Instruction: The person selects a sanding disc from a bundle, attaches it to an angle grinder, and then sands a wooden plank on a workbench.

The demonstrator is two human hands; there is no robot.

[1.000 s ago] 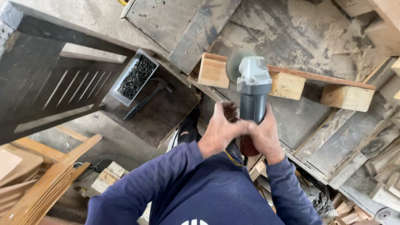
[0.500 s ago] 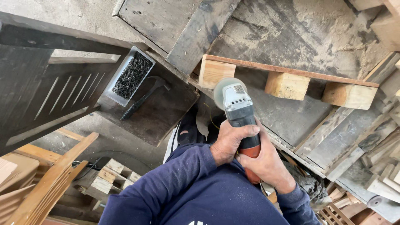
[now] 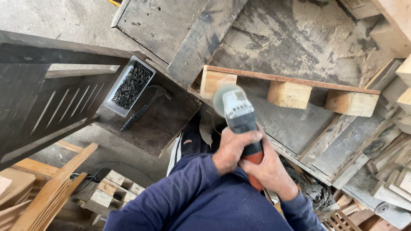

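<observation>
Both hands are clamped on an angle grinder (image 3: 239, 122): the left hand (image 3: 233, 149) wraps the grey body, the right hand (image 3: 267, 169) grips the orange rear handle just behind it, the two touching. The grinder's disc end points away from the hands toward a wooden pallet (image 3: 295, 92) on the dusty bench (image 3: 308, 38). Well left of the hands lie a hammer (image 3: 143, 107) and a tray of nails (image 3: 132, 85).

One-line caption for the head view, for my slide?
Both hands, left hand and right hand, grip an angle grinder near a wooden pallet piece; tray of nails and hammer alongside.
</observation>
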